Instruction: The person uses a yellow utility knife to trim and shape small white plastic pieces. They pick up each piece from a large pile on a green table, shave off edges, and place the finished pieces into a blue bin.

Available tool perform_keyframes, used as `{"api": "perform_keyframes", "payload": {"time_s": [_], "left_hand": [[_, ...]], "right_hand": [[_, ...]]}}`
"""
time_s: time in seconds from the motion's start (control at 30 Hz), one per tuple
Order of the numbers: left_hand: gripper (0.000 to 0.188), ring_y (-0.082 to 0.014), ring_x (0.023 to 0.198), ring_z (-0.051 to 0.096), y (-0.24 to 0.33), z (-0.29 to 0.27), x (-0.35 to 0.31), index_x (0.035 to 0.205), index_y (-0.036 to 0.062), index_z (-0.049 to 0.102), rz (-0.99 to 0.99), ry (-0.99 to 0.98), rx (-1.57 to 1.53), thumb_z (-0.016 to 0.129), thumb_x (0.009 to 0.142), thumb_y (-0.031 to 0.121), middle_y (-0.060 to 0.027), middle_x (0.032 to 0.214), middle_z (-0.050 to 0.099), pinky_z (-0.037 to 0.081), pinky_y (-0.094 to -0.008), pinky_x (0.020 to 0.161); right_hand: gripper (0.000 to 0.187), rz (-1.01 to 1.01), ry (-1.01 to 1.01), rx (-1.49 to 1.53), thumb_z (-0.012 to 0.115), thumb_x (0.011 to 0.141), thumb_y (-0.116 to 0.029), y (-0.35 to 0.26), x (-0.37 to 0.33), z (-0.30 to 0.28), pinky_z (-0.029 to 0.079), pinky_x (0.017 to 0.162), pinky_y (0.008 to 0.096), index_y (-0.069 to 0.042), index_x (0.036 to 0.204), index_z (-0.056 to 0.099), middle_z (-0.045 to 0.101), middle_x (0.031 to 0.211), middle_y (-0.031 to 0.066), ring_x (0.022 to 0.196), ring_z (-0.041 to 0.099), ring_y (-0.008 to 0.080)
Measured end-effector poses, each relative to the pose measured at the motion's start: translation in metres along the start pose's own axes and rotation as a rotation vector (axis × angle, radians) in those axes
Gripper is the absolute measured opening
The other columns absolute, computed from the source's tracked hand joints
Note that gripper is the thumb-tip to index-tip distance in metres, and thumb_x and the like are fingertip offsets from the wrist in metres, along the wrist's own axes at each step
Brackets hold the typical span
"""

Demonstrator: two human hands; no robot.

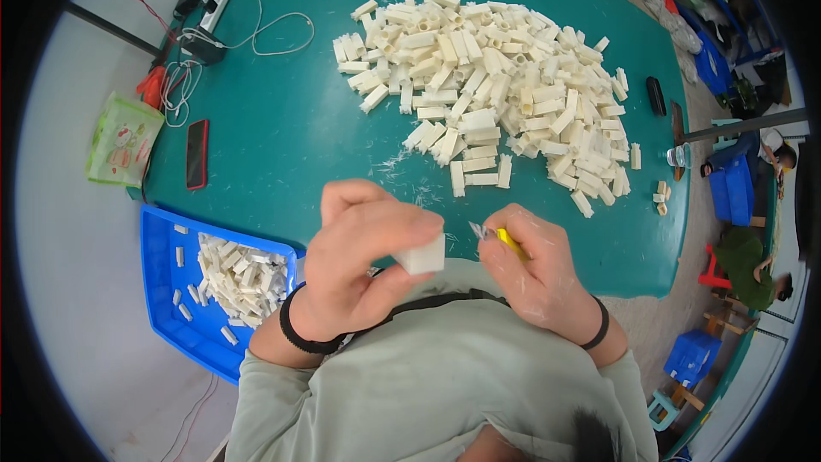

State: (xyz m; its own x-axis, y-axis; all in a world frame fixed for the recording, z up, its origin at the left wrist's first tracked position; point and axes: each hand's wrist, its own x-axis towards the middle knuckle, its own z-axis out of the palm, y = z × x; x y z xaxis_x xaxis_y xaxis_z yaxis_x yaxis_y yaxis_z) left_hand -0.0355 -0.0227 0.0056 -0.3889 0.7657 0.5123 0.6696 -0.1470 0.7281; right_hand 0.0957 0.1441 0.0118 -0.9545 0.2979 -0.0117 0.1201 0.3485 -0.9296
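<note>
Between the thumb and fingers of my left hand [355, 248] is a white rectangular plastic piece [422, 257], one end turned toward the right. My right hand [543, 265] closes round a yellow-handled utility knife [511, 244], its metal blade pointing left toward the piece; blade and piece are apart. Beyond both hands a large heap of similar off-white plastic pieces [505, 77] spreads over the green table [282, 120]. Thin white shavings [393, 167] lie between the heap and my hands. Most of the knife's handle is hidden in my palm.
At my left a blue tray [162, 291] holds more white pieces. A red-edged phone [197, 154], a power strip [215, 13] with cables and a green bag [124, 141] are along the left side. A black case [656, 96] lies far right; people sit beyond the table.
</note>
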Motion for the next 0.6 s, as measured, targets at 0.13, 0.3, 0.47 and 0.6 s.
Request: {"api": "perform_keyframes", "payload": {"time_s": [0.13, 0.3, 0.47, 0.6], "left_hand": [[0.033, -0.0175, 0.089, 0.056, -0.007, 0.018, -0.010, 0.109, 0.0029, 0.048, -0.291, 0.283, -0.617, 0.063, 0.080, -0.001, -0.0136, 0.104, 0.057, 0.044, -0.0286, 0.077], [0.038, -0.0160, 0.090, 0.058, -0.009, 0.021, -0.005, 0.114, 0.0037, 0.040, -0.519, 0.341, -1.005, 0.060, 0.083, -0.002, -0.0108, 0.100, 0.055, 0.051, -0.0306, 0.077], [0.053, -0.0125, 0.083, 0.056, -0.012, 0.017, -0.009, 0.127, 0.0035, 0.037, -0.463, 0.011, -0.925, 0.058, 0.079, -0.005, -0.0063, 0.092, 0.055, 0.047, -0.0268, 0.074], [0.061, -0.0102, 0.080, 0.053, -0.012, 0.008, -0.003, 0.133, 0.0048, 0.035, -0.265, -0.221, -0.528, 0.056, 0.077, -0.006, -0.0040, 0.088, 0.056, 0.044, -0.0252, 0.070]], "right_hand": [[0.019, -0.008, -0.134, 0.055, 0.068, 0.079, -0.015, -0.007, -0.003, 0.001, 0.042, 0.051, 0.0291, -0.001, 0.082, 0.056, 0.055, 0.069, 0.0100, 0.056, 0.052, 0.0210], [0.017, -0.152, -0.150, 0.036, 0.070, 0.073, -0.007, -0.003, 0.000, 0.010, 0.043, 0.052, 0.0280, -0.003, 0.084, 0.058, 0.057, 0.074, 0.0092, 0.060, 0.055, 0.0215], [0.021, -0.255, -0.022, -0.010, 0.068, 0.068, -0.001, -0.002, 0.000, 0.008, 0.043, 0.051, 0.0290, -0.005, 0.086, 0.058, 0.057, 0.074, 0.0085, 0.059, 0.055, 0.0233], [0.021, -0.273, -0.036, -0.019, 0.068, 0.067, -0.001, -0.002, -0.001, 0.005, 0.043, 0.049, 0.0297, -0.006, 0.084, 0.058, 0.056, 0.072, 0.0082, 0.057, 0.054, 0.0239]]}}
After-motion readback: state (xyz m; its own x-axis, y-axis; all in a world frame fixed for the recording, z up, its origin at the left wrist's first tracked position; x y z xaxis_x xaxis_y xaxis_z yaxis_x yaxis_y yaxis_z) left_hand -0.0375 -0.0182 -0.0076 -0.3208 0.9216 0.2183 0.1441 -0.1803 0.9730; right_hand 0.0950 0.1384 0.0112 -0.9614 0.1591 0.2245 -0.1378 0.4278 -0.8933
